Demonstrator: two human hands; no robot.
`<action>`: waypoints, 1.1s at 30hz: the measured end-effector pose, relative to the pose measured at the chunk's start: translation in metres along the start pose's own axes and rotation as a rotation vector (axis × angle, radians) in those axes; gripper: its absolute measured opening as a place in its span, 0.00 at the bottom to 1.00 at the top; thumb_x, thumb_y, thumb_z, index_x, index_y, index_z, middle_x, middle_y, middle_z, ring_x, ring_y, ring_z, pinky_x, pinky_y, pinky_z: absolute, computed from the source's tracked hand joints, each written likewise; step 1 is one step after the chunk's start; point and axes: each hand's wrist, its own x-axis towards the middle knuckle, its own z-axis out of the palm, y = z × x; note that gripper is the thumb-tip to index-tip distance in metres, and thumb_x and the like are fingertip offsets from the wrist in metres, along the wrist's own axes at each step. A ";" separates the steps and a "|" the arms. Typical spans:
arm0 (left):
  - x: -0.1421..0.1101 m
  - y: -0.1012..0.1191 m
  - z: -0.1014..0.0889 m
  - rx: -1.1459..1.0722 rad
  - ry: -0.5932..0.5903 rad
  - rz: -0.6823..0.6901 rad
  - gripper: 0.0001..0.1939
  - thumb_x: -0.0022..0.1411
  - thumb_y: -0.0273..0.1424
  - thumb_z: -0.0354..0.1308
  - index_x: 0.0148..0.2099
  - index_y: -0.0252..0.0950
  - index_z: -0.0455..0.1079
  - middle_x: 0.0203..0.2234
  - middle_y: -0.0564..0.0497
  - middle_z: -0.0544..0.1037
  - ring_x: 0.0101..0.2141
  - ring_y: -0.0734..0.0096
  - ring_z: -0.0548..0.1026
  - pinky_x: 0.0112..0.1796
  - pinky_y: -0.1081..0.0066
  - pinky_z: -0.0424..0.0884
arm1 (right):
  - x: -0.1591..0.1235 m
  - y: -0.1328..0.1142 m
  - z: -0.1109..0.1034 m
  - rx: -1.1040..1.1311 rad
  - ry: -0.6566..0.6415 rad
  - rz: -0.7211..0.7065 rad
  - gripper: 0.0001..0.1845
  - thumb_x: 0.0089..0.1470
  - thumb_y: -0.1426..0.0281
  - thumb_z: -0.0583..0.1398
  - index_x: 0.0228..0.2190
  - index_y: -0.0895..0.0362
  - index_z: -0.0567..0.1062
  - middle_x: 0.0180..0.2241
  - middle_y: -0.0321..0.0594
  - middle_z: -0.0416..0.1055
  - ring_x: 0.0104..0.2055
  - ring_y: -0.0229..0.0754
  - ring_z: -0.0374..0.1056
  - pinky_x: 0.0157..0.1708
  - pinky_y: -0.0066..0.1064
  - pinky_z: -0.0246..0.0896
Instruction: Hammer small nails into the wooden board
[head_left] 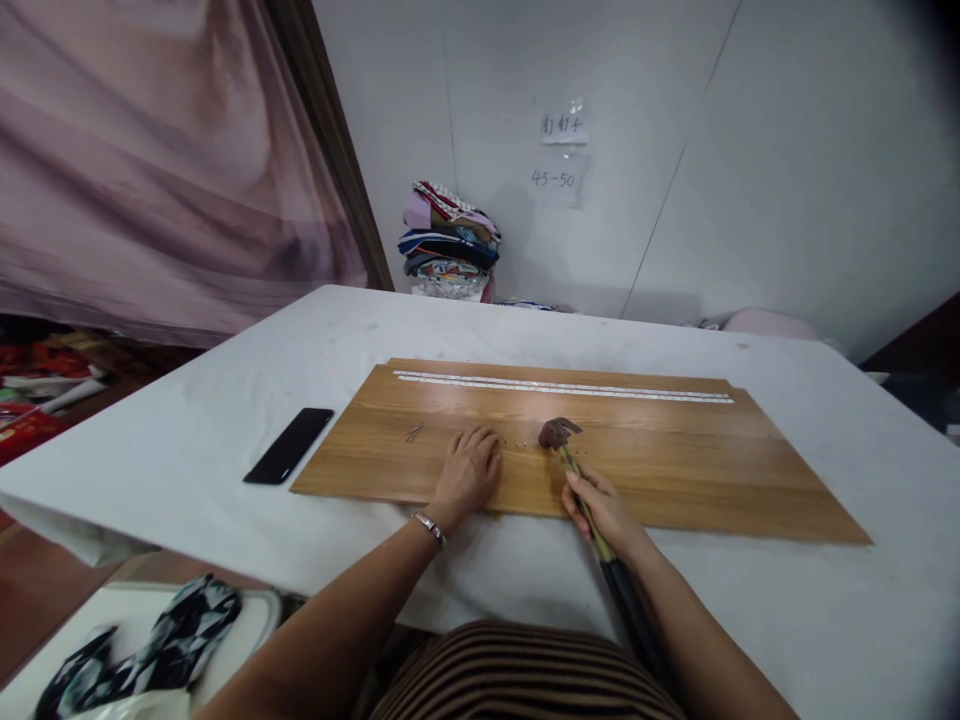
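My right hand (596,505) is wrapped around the handle of a claw hammer (581,480), fairly close to its head. The hammer's rusty head (555,432) is over the middle of a wood-grain board (697,470), at the right end of a short row of small nails (525,444). My left hand (472,462) rests on the board just left of that row, its fingers lying on the surface; anything under them is hidden. A few loose nails (415,431) lie on the board left of this hand.
Two white measuring strips (562,388) run along the board's far side. A black phone (290,446) lies left of the board on the white-covered table (187,430). Folded cloths (450,245) are stacked behind the table. A patterned cloth (180,640) lies on a white surface at lower left.
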 end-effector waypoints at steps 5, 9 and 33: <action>0.000 0.000 0.000 -0.010 0.007 0.004 0.15 0.66 0.30 0.50 0.52 0.38 0.71 0.53 0.44 0.75 0.56 0.59 0.69 0.58 0.54 0.62 | 0.000 0.000 0.000 0.012 0.003 -0.010 0.25 0.48 0.45 0.60 0.24 0.54 0.65 0.16 0.28 0.64 0.10 0.28 0.51 0.08 0.23 0.47; 0.001 0.000 -0.003 -0.008 -0.014 0.011 0.15 0.66 0.30 0.50 0.52 0.38 0.71 0.53 0.44 0.75 0.57 0.59 0.68 0.58 0.55 0.61 | 0.000 -0.001 0.000 -0.008 0.000 -0.006 0.26 0.47 0.44 0.60 0.23 0.54 0.65 0.15 0.28 0.62 0.09 0.28 0.50 0.08 0.22 0.46; 0.001 0.003 -0.004 -0.019 -0.011 -0.010 0.17 0.66 0.30 0.50 0.55 0.36 0.69 0.54 0.42 0.74 0.57 0.59 0.68 0.58 0.55 0.62 | 0.001 0.000 0.001 0.022 -0.001 -0.013 0.24 0.48 0.46 0.60 0.25 0.54 0.65 0.16 0.27 0.64 0.09 0.28 0.50 0.08 0.23 0.46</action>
